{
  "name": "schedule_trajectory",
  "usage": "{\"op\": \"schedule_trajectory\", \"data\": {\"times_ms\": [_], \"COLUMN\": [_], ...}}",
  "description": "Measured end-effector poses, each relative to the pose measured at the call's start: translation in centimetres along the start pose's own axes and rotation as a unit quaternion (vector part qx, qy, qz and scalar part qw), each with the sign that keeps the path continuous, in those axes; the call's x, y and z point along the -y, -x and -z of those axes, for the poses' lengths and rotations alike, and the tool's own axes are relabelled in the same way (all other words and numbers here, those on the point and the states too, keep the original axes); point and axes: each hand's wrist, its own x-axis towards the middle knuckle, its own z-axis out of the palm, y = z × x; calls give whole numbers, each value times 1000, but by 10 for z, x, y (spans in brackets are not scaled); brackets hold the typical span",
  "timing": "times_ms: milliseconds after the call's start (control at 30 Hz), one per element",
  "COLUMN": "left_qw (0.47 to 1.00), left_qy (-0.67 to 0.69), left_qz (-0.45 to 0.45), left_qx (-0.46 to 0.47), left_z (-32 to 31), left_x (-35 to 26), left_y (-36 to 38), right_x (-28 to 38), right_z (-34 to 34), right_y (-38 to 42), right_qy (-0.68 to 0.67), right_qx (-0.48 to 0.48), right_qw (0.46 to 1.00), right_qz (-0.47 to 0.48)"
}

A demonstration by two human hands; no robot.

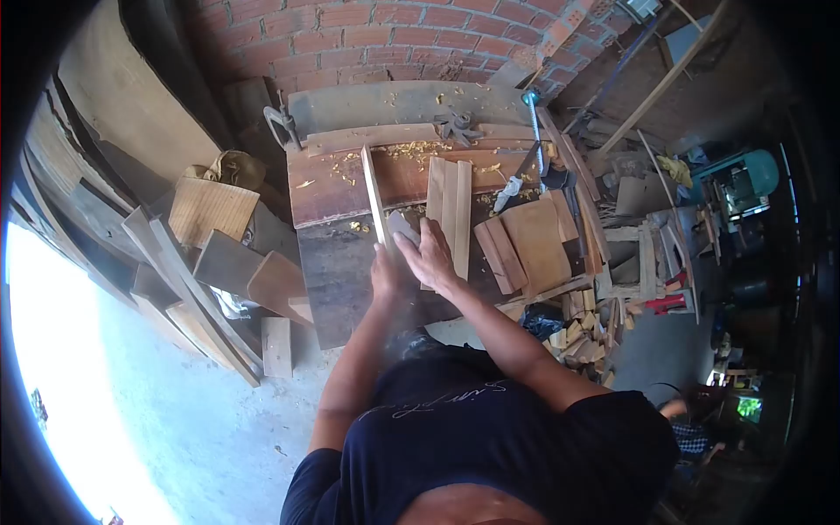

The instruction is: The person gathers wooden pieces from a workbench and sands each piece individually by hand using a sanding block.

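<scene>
My left hand point(385, 273) is closed around the near end of a narrow pale wooden strip point(374, 188), which points away from me over the workbench point(337, 280). Against the strip's right side, my right hand point(426, 254) grips a flat grey-brown piece that looks like sandpaper point(403, 225). Its thumb and fingers press the piece close to the wood. Several light wooden strips point(453, 197) lie side by side just beyond my right hand. Farther right on the bench are a reddish wooden block point(500, 255) and a wide board point(536, 245).
Wood shavings point(411, 157) and a toothed metal cutter point(459, 128) lie toward the back. A C-clamp point(282, 128) grips the back left corner; a hammer point(560, 179) rests at right. Boards point(214, 210) lean at left, offcuts point(582, 337) pile at right. Another person point(691, 437) is behind.
</scene>
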Motion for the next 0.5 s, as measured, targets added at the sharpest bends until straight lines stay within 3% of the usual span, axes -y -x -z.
{"op": "schedule_trajectory", "data": {"times_ms": [33,100,133,167,233,300,333,433,500], "left_qw": [1000,987,996,998,989,989,990,985,979], "left_qy": [2,5,34,-16,51,60,64,64,126], "left_qz": [15,-143,50,-10,129,120,110,136,145], "left_qx": [4,-69,-59,-53,-42,-57,-58,-87,-67], "left_z": [15,18,5,20,27,17,15,18,20], "left_x": [24,77,24,51,30,14,17,21,17], "left_y": [-26,-58,-13,-29,-15,-8,-3,-2,-3], "right_x": [8,2,-5,-9,5,-5,-1,-1,-12], "right_z": [-4,-31,-44,-54,-64,-101,-100,-81,-63], "right_y": [3,-3,-24,-50,-114,-170,-179,-131,-61], "right_qy": [16,82,76,70,48,50,84,12,37], "right_qx": [17,-22,-28,-32,7,-106,-84,-12,-48], "right_qw": [999,992,990,989,995,976,977,995,979], "right_qz": [26,96,114,128,83,181,177,100,195]}}
